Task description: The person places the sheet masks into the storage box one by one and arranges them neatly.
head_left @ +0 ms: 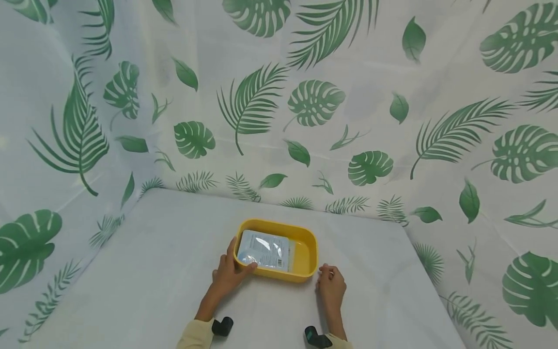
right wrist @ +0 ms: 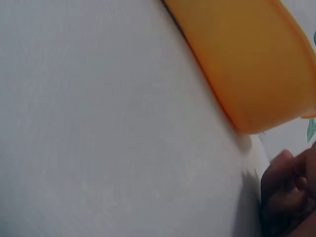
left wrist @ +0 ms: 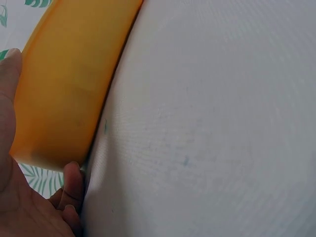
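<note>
A yellow rectangular plastic tray [head_left: 307,259] with rounded corners stands on the white-covered table. Inside it, toward the left, lies a flat pale blue-and-white packet [head_left: 263,249] with a glossy, light-reflecting surface and printed text. My left hand [head_left: 228,274] grips the tray's left end, thumb at the front rim and fingers around the left side. In the left wrist view, curled fingertips [left wrist: 73,182] sit low by the tray's corner. Just off the tray's front right corner, my right hand [head_left: 332,286] rests with loosely curled fingers and holds nothing.
White cloth [head_left: 370,271] covers the table. Hanging sheets [head_left: 261,160] printed with green leaves enclose it at the back and both sides. A black wrist camera [head_left: 222,326] is strapped at the left cuff, another black camera [head_left: 317,338] at the right.
</note>
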`<state>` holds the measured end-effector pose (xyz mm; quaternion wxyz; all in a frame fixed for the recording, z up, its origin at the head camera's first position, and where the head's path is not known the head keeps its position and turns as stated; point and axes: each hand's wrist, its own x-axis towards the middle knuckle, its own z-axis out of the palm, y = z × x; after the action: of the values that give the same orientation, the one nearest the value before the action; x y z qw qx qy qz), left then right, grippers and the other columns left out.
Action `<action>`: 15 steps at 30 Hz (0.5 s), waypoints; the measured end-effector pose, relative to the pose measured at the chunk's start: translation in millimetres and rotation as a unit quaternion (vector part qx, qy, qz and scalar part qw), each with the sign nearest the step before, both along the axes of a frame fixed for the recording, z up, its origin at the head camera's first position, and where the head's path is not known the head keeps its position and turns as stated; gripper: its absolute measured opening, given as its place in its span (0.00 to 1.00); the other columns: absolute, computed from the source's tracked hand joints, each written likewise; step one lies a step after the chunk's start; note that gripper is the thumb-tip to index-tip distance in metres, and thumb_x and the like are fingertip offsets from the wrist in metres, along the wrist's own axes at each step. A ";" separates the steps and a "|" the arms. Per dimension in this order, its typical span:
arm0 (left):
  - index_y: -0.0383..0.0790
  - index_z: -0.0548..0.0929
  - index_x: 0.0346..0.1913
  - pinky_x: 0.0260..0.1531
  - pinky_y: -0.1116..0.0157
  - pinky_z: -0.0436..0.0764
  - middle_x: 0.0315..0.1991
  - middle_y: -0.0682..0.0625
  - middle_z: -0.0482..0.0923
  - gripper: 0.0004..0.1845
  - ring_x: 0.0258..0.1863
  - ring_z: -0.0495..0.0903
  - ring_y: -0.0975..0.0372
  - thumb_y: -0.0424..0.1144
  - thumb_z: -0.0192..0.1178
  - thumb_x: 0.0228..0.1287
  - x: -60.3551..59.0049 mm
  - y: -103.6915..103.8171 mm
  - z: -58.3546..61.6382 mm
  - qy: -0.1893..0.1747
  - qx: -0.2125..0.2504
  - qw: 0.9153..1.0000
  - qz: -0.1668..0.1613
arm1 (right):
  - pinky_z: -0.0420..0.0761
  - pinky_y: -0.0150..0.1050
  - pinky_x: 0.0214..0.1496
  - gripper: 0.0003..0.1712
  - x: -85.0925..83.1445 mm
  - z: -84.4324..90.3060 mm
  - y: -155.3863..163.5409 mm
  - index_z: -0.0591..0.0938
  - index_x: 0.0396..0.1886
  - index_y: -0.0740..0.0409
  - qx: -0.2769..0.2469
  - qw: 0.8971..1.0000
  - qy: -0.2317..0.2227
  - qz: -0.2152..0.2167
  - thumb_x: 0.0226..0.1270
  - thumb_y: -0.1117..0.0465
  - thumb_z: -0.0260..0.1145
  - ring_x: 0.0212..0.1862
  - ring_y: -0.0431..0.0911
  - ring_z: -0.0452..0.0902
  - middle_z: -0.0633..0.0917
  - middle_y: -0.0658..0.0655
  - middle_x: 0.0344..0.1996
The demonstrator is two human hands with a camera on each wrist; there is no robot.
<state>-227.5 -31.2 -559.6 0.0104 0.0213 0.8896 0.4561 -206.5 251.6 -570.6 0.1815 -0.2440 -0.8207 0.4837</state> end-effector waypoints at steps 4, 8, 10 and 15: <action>0.53 0.42 0.78 0.40 0.52 0.62 0.56 0.37 0.69 0.58 0.52 0.71 0.51 0.65 0.65 0.53 -1.1 0.9 0.9 -0.015 -0.014 1.000 -0.009 | 0.70 0.31 0.19 0.16 1.8 -3.2 4.6 0.80 0.36 0.66 0.020 0.999 -0.016 0.022 0.76 0.58 0.54 0.14 0.41 0.72 0.80 0.51 0.14; 0.55 0.41 0.78 0.40 0.53 0.62 0.57 0.37 0.69 0.59 0.52 0.71 0.51 0.65 0.67 0.51 0.5 3.7 1.7 -0.014 -0.012 1.000 -0.010 | 0.70 0.31 0.19 0.15 3.8 -6.9 8.7 0.80 0.35 0.64 0.047 0.998 -0.017 0.027 0.76 0.58 0.54 0.14 0.41 0.73 0.79 0.52 0.14; 0.55 0.42 0.78 0.40 0.53 0.62 0.59 0.37 0.69 0.59 0.54 0.71 0.49 0.65 0.68 0.51 2.0 4.7 1.9 -0.009 -0.004 1.000 -0.003 | 0.70 0.31 0.18 0.15 4.2 -7.7 9.6 0.80 0.34 0.64 0.056 0.998 -0.016 0.034 0.75 0.58 0.54 0.13 0.41 0.72 0.79 0.51 0.14; 0.57 0.46 0.78 0.41 0.54 0.61 0.57 0.39 0.70 0.59 0.52 0.71 0.52 0.65 0.70 0.48 4.1 4.5 2.6 0.001 0.004 1.000 0.028 | 0.69 0.31 0.17 0.16 3.5 -5.9 11.1 0.80 0.34 0.64 0.033 0.997 -0.028 0.069 0.75 0.57 0.54 0.13 0.41 0.71 0.78 0.51 0.14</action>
<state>-223.4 -26.7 -557.0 -0.0037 -0.0032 0.8880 0.4598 -203.0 262.7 -576.5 0.1325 -0.1943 -0.8556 0.4611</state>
